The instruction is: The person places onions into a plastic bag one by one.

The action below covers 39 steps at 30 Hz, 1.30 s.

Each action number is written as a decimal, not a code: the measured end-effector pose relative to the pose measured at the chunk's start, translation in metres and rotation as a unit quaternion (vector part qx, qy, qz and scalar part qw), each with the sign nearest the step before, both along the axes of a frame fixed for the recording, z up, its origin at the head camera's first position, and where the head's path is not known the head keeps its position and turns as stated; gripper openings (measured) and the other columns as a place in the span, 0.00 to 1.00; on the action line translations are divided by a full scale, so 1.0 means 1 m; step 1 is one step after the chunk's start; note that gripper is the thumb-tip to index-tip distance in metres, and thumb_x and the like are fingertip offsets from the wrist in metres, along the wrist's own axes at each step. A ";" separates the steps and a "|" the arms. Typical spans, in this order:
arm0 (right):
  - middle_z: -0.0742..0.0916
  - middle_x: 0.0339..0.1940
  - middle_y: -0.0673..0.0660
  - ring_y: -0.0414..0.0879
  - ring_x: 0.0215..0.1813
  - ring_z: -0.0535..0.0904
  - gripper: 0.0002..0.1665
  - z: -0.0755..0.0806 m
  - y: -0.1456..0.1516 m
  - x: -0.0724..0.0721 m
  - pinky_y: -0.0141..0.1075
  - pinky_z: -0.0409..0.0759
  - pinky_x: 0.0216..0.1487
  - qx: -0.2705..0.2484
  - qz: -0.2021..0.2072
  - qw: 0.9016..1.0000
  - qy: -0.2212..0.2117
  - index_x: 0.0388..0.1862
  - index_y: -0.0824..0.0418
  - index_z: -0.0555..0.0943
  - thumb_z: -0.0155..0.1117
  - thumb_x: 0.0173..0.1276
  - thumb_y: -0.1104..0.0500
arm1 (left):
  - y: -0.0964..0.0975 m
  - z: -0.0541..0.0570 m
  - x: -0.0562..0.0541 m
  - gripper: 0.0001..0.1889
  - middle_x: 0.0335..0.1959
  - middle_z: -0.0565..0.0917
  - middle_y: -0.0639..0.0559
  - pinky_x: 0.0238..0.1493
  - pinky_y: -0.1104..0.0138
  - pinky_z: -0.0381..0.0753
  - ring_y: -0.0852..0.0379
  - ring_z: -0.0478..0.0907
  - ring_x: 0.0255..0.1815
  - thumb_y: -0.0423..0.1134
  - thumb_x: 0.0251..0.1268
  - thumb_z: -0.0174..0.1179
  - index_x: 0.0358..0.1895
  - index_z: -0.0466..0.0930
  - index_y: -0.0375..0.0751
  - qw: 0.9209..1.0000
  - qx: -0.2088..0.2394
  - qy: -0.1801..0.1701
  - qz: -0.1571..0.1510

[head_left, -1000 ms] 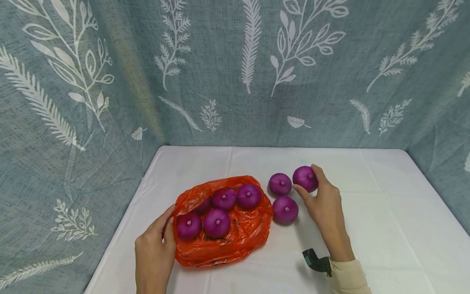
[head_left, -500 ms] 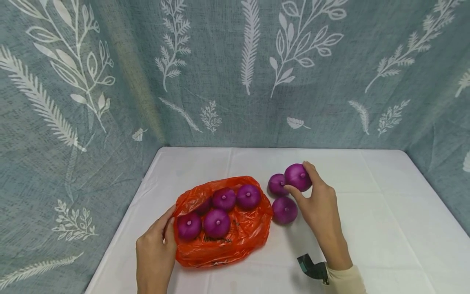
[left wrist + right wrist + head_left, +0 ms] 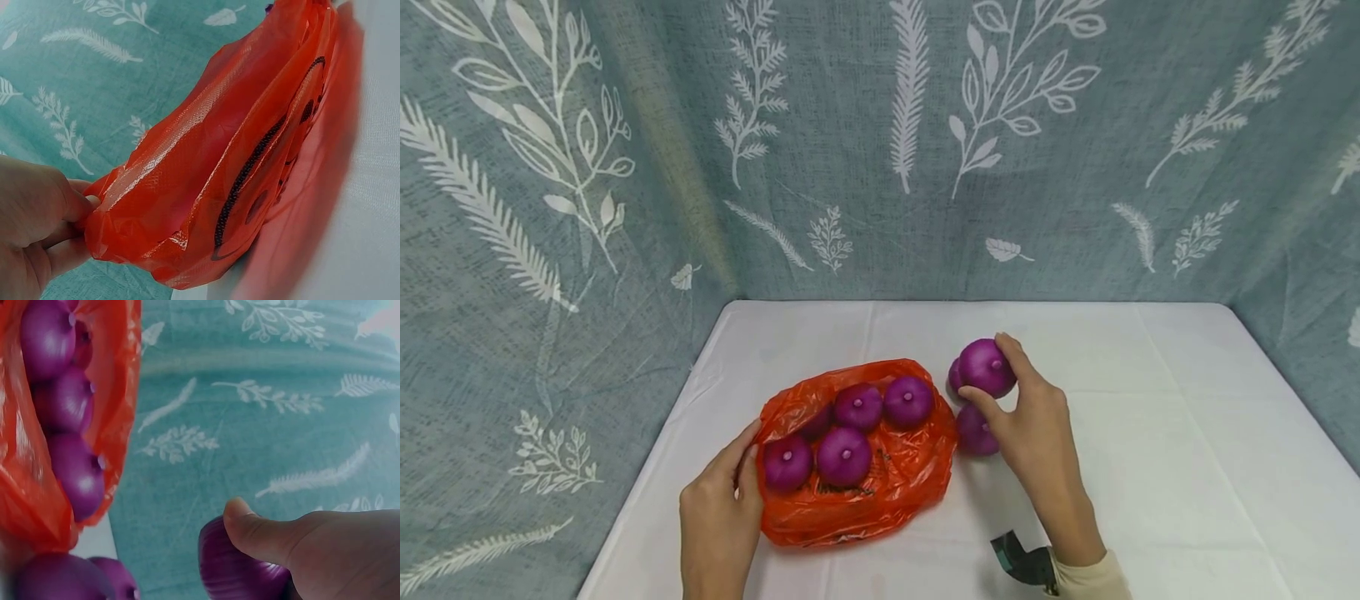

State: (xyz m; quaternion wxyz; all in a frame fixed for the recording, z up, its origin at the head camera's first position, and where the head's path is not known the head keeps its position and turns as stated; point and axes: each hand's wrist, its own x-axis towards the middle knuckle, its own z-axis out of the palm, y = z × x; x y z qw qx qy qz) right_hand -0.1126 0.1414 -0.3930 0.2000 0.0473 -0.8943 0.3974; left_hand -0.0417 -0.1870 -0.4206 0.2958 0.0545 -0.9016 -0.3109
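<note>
Bag (image 3: 895, 492) in head view: five onions (image 3: 846, 456) showing inside, two loose onions (image 3: 974, 432) outside at 2–3 o'clock, held onion (image 3: 983, 367) gripped in my right hand (image 3: 1033, 425) at 2, so looks partway, five in, three out. Left wrist view: my left hand (image 3: 37, 219) pinches bag's edge at 8 o'clock. Right wrist view: held onion at 5 o'clock, outside the bag.

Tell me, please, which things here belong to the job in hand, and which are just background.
Belongs to the job, it seems:
red bag, pinched by the left hand
onion held in the right hand
onions in the bag
two loose onions beside it, probably

Just background:
white table covering
leaf-patterned curtain
dark device at the right wrist
</note>
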 end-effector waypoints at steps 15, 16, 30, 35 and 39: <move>0.88 0.63 0.62 0.57 0.59 0.88 0.48 -0.011 -0.034 0.012 0.50 0.88 0.58 -0.029 0.049 0.997 -0.044 0.75 0.53 0.77 0.86 0.57 0.46 | -0.001 -0.002 -0.002 0.20 0.56 0.89 0.38 0.49 0.50 0.85 0.38 0.89 0.52 0.23 0.71 0.65 0.64 0.85 0.37 1.000 -0.002 0.009 -0.004; 0.88 0.62 0.63 0.56 0.57 0.89 0.48 -0.012 -0.036 0.013 0.50 0.88 0.57 -0.028 0.051 0.997 -0.047 0.75 0.52 0.77 0.87 0.57 0.46 | -0.002 -0.002 -0.002 0.20 0.56 0.89 0.38 0.49 0.50 0.85 0.38 0.89 0.52 0.23 0.71 0.65 0.64 0.85 0.37 1.000 -0.002 0.011 -0.004; 0.93 0.44 0.55 0.46 0.46 0.89 0.48 -0.031 -0.070 0.024 0.44 0.89 0.56 0.011 0.078 0.993 -0.089 0.75 0.51 0.78 0.86 0.55 0.43 | -0.004 -0.005 0.000 0.20 0.56 0.89 0.39 0.49 0.50 0.85 0.39 0.90 0.51 0.23 0.71 0.65 0.63 0.86 0.38 1.000 0.001 0.018 -0.003; 0.91 0.56 0.58 0.52 0.57 0.89 0.48 -0.039 -0.078 0.026 0.49 0.86 0.61 0.025 0.078 0.992 -0.100 0.75 0.50 0.78 0.86 0.56 0.44 | -0.005 -0.006 0.001 0.20 0.56 0.89 0.39 0.50 0.51 0.84 0.39 0.90 0.52 0.24 0.71 0.65 0.64 0.86 0.38 1.000 0.004 0.014 -0.001; 0.86 0.67 0.57 0.53 0.65 0.85 0.48 -0.046 -0.082 0.028 0.49 0.83 0.65 0.031 0.084 0.990 -0.110 0.75 0.51 0.78 0.86 0.57 0.45 | -0.006 -0.006 0.001 0.20 0.57 0.89 0.39 0.50 0.51 0.84 0.39 0.89 0.52 0.24 0.71 0.65 0.64 0.86 0.38 1.000 0.007 0.011 -0.002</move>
